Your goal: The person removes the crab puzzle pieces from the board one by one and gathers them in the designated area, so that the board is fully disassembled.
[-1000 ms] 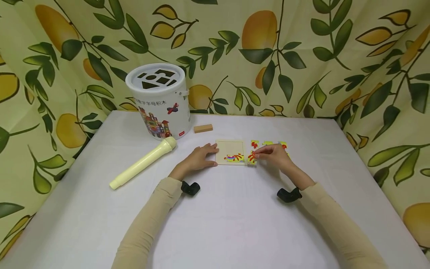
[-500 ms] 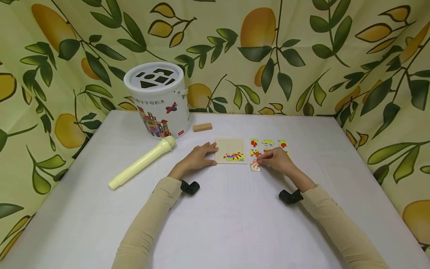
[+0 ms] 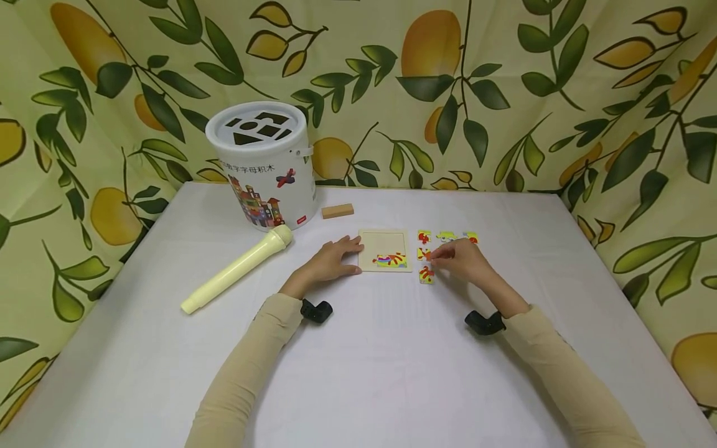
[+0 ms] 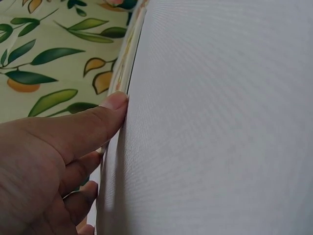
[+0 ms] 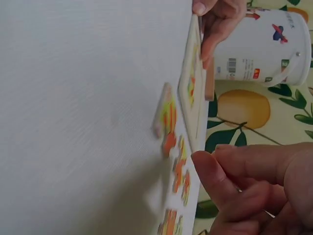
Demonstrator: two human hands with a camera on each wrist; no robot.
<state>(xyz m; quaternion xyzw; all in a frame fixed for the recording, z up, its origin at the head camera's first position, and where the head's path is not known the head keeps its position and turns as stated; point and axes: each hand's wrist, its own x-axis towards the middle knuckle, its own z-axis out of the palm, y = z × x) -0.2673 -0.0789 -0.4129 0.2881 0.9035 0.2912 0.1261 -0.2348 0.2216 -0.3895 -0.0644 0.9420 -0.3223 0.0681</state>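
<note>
My left hand (image 3: 332, 260) rests at the left side of a square wooden puzzle board (image 3: 381, 240), thumb and fingers spread along its edge. Placed puzzle pieces (image 3: 390, 260) with a colourful pattern lie in the board's near right part. My right hand (image 3: 463, 259) hovers over loose pieces to the right of the board. In the right wrist view its thumb (image 5: 209, 169) and index finger come close together, with nothing seen between them. A loose red and yellow piece (image 3: 426, 275) lies below its fingertips. The hand hides some of the other pieces.
Loose puzzle pieces (image 3: 424, 237) lie in rows right of the board. A wooden block (image 3: 338, 211) sits behind it. At the back left stand a white bucket (image 3: 274, 180) with a shape-cutout lid and, before it, a pale yellow microphone-shaped stick (image 3: 238, 270). A patterned curtain (image 3: 504, 149) closes the back.
My right hand carried the red and yellow piece away from the board's right edge, set it on the table, and has moved slightly up from it. My left hand stays at the board.
</note>
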